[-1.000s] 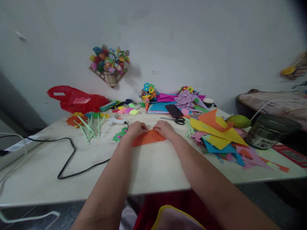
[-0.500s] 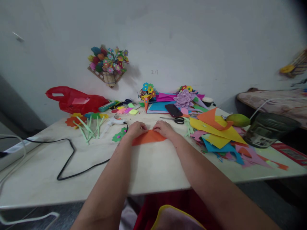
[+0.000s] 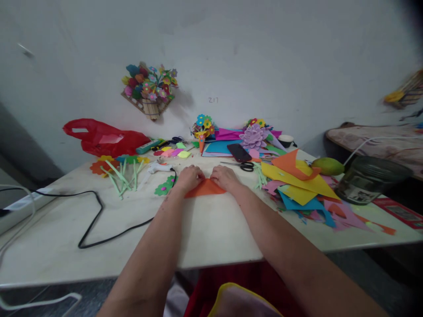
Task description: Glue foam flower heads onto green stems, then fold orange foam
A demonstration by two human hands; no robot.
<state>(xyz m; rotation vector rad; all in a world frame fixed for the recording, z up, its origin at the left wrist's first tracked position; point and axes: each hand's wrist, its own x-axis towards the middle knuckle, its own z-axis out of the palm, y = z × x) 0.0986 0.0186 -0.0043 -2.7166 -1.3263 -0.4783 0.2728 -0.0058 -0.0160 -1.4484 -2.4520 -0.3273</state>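
Note:
An orange sheet of craft paper (image 3: pixel 206 188) lies on the white table between my hands, its near part showing as a low triangle. My left hand (image 3: pixel 190 178) pinches its far left edge, fingers closed. At the far right edge my right hand (image 3: pixel 225 177) grips the same sheet, thumb and fingertips together. The fingertips of both hands nearly meet, and they hide the sheet's far part. Left of my left hand lie green paper flowers (image 3: pixel 162 188) with pink centres and a white glue gun (image 3: pixel 160 167). Scissors (image 3: pixel 246 166) with black handles rest beyond my right hand.
A black cord (image 3: pixel 90 226) crosses the table's left side near pale green strips (image 3: pixel 121 178). Colored paper scraps (image 3: pixel 297 180), a green mango (image 3: pixel 328 166) and a dark jar (image 3: pixel 366 180) stand right. A phone (image 3: pixel 239 152) and red bag (image 3: pixel 105 136) lie behind.
Both hands have drawn slightly closer together on the orange paper, and less of it shows between my wrists. The other things on the table stay where they were.

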